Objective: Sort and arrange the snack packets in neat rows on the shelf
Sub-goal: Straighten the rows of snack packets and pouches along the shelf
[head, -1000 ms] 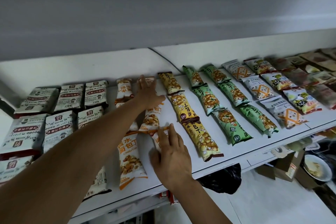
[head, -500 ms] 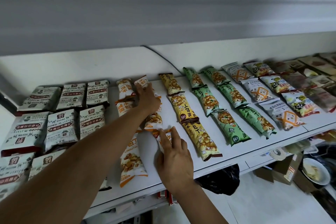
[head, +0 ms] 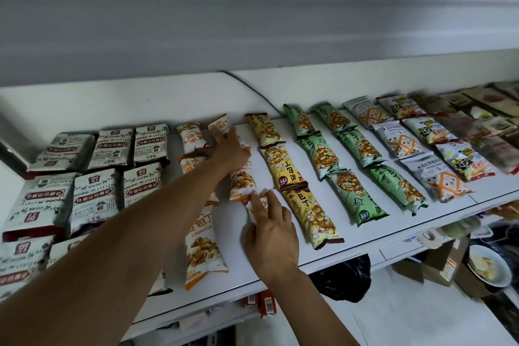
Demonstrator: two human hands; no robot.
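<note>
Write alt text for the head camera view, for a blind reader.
Two bare hands press on a column of orange-and-white snack packets on a white shelf: the left hand at the far end, the right hand at the near end. Yellow packets and green packets lie in columns to the right, grey-and-white packets to the left.

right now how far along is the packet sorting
Done: the yellow packets and green packets lie in straight rows on the shelf. In hand: the left hand and right hand press on the second orange row, not yet straight. Left: the grey packets overlap unevenly at the front left.
</note>
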